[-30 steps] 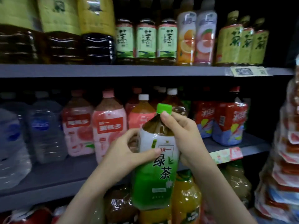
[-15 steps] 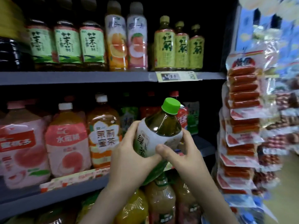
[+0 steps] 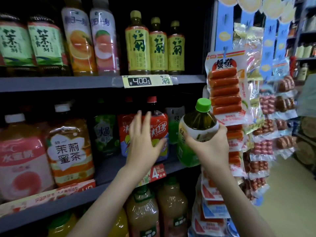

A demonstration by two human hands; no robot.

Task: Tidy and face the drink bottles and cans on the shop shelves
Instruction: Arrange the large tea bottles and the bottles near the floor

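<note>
The green bottle [image 3: 196,132] was not shelved yet. I held it in the air off the right end of the middle shelf [image 3: 111,166], tilted, with its cap leaning toward one o'clock and its label turned off toward nine o'clock rather than facing out. My right hand [image 3: 210,144] gripped it from below and behind, fingers wrapped round its shoulder and upper label.

At nine o'clock from it stood the red bottles [image 3: 159,130], and between them and mine, further back, a like green one [image 3: 174,127] showed, so I judged that slot to be its home. At three o'clock hung the sausage packs [image 3: 225,86], close beside the bottle.

My left hand [image 3: 143,144] held nothing. Its fingers were straight and spread, pointing to twelve o'clock, with the palm toward the red bottles. I could not tell whether it touched them.

On the upper shelf, the yellow bottles [image 3: 154,47] stood in line, labels out. The large bottles at nine o'clock on the middle shelf also faced front. What was left, as I judged it: make room, set my bottle in and turn its label forward. The lower shelf was too little seen to judge.
</note>
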